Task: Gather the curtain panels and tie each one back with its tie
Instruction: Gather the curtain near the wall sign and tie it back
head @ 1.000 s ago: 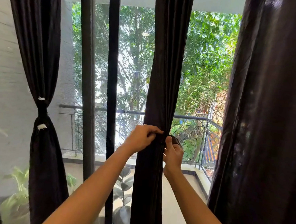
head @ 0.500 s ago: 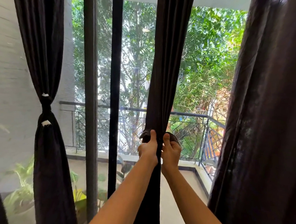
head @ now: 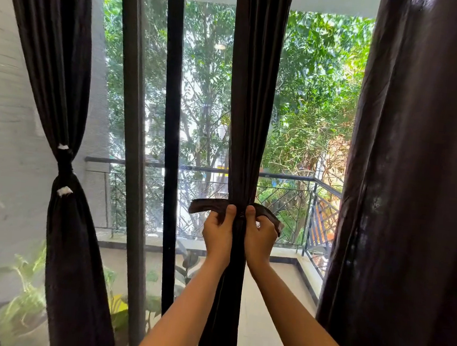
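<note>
Two dark window posts (head: 169,139) stood upright. Beyond them a metal railing (head: 285,177) edged a pale balcony floor (head: 270,302), with green trees (head: 314,83) behind and leafy plants (head: 26,290) low at the left.

Pale balcony floor (head: 258,343), leafy plants (head: 26,290) at its left, metal railing (head: 283,203) along its edge

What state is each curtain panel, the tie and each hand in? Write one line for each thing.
Left curtain panel: gathered and tied.
Middle curtain panel: gathered, not yet tied.
Right curtain panel: hanging loose, untied.
Tie: ends out to both sides, unjoined.
Left hand: grips the tie's left end.
Right hand: grips the tie's right end.
</note>
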The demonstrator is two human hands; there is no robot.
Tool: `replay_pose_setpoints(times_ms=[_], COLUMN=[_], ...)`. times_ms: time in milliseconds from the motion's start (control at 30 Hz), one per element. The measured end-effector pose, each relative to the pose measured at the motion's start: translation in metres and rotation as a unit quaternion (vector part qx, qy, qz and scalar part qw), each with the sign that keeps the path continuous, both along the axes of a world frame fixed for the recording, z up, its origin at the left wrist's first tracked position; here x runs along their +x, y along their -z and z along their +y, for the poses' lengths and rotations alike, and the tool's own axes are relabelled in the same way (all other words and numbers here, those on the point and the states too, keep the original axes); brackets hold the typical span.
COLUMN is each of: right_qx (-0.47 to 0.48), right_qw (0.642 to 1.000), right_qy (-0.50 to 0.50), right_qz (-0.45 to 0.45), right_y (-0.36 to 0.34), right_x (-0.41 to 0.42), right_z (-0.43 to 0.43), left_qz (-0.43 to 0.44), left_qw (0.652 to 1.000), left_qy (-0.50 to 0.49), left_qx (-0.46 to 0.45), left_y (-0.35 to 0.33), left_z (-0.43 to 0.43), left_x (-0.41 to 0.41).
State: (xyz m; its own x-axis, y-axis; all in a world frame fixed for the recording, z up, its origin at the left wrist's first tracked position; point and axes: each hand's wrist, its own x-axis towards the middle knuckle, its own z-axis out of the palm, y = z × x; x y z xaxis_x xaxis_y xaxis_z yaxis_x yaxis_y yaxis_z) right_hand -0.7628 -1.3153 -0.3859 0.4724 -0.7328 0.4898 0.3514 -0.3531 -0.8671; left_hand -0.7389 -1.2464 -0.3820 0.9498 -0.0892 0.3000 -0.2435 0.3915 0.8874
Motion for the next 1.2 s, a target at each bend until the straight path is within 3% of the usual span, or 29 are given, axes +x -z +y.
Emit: replay_pose_setpoints(times_ms=[233, 500, 833, 1067, 1200], right_qx=[-0.022, -0.028, -0.024, -0.017, -0.029], right_qw=[0.999, 0.996, 0.996, 0.985, 0.988], right_qy=[0.034, 0.059, 0.052, 0.08, 0.046], right_qz=[0.03, 0.063, 0.075, 0.152, 0.144], right_y=[-0.001, -0.002, -0.002, -0.007, -0.011], right_x=[0.008, 0.012, 0.025, 0.016, 0.015], right_z=[-0.001, 0.0, -0.006, -0.007, -0.016], left_qz=[-0.061, -0.081, -0.074, -0.053, -0.053], left_qw=[0.983, 0.968, 0.962, 0.969, 0.967], left_qy=[-0.123, -0.169, -0.161, -0.092, -0.074], left_qx=[0.122, 0.166, 0.209, 0.222, 0.238], left_y=[0.004, 0.003, -0.002, -0.007, -0.011], left_z=[-0.01, -0.021, -0.027, -0.025, -0.023], left_x=[0.008, 0.013, 0.018, 0.021, 0.019])
